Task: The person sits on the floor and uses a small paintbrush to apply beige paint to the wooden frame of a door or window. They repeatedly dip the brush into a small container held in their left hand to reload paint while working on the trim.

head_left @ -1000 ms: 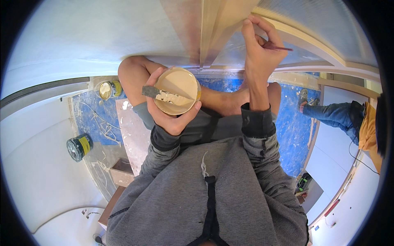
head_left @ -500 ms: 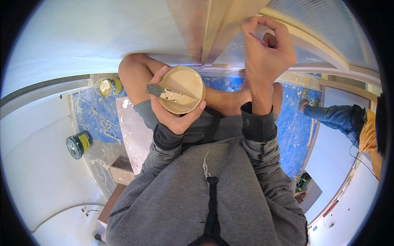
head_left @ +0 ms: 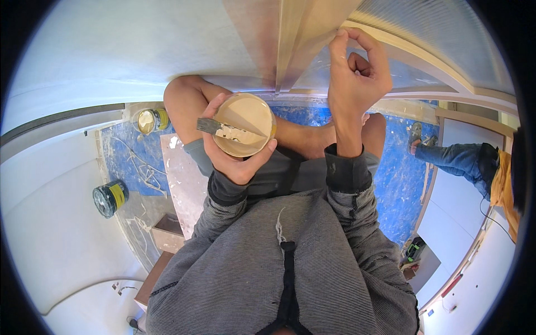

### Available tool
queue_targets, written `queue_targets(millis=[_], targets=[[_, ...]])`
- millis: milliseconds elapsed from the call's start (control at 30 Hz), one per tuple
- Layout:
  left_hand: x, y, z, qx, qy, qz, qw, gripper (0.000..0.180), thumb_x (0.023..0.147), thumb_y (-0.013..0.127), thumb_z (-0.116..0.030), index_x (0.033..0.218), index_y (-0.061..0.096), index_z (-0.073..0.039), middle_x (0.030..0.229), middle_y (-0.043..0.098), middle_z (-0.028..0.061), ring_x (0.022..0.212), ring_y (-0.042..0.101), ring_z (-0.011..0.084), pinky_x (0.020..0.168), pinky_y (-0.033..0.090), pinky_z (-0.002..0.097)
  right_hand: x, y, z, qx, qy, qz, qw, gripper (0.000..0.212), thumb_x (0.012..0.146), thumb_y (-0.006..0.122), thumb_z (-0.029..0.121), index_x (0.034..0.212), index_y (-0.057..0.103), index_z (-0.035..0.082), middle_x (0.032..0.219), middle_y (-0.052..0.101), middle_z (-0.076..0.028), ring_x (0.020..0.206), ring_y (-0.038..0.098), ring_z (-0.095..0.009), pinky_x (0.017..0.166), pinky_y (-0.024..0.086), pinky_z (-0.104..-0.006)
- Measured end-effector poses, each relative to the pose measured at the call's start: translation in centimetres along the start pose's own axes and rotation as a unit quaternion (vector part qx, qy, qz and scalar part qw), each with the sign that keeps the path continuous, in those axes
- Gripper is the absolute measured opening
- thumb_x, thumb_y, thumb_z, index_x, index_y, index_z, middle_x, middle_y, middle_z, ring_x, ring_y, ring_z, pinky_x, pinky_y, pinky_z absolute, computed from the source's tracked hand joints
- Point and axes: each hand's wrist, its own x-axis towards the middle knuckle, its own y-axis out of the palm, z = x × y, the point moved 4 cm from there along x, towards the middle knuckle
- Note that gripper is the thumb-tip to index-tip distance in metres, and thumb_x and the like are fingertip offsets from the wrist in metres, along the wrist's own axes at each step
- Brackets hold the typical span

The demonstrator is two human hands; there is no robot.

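Observation:
My left hand (head_left: pixel 234 167) is wrapped round a round tub (head_left: pixel 260 114) of creamy beige paint or filler, held above my lap. Across its mouth lies a flat tool (head_left: pixel 234 132), its grey end sticking out at the left and the rest smeared beige; I cannot tell whether it is a brush or a scraper. My right hand (head_left: pixel 360 81) is raised beside the wooden post (head_left: pixel 310 44), thumb and forefinger pinched together at its edge and the other fingers curled. Whatever is in the pinch, if anything, is too small to make out.
Ribbed glass (head_left: pixel 441 33) in a curved wooden frame is at upper right. Two paint cans (head_left: pixel 146 121) (head_left: pixel 110 198) stand at left, near blue floor sheeting (head_left: pixel 396 173) and an open box (head_left: pixel 169 228). Another person's jeans-clad leg (head_left: pixel 458 162) shows at far right.
My right hand has shifted slightly down and left, its pinch now at the wood's edge. The tub in my left hand has moved a little left.

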Motion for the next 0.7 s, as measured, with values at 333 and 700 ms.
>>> queue_targets(millis=[333, 700], targets=[[-0.2, -0.1, 0.2, -0.006, 0.01, -0.002, 1.0, 0.093, 0.063, 0.083, -0.001, 0.139, 0.029, 0.004, 0.125, 0.052, 0.019, 0.116, 0.056, 0.027, 0.099, 0.046, 0.0379, 0.3, 0.0, -0.1, 0.059, 0.093, 0.035, 0.993, 0.011, 0.083, 0.075, 0.009, 0.089, 0.071, 0.001, 0.078, 0.066, 0.002, 0.048, 0.035, 0.001, 0.043, 0.024, -0.0182], [-0.3, -0.4, 0.9, -0.042, -0.018, 0.006, 0.999, 0.093, 0.063, 0.084, -0.003, 0.138, 0.029, 0.003, 0.129, 0.05, 0.0199, 0.117, 0.055, 0.0271, 0.1, 0.045, 0.0382, 1.0, -0.3, 0.0, 0.115, 0.127, 0.093, 0.981, 0.02, 0.082, 0.077, 0.011, 0.096, 0.073, -0.002, 0.083, 0.07, -0.001, 0.062, 0.056, -0.001, 0.054, 0.041, -0.0155]])
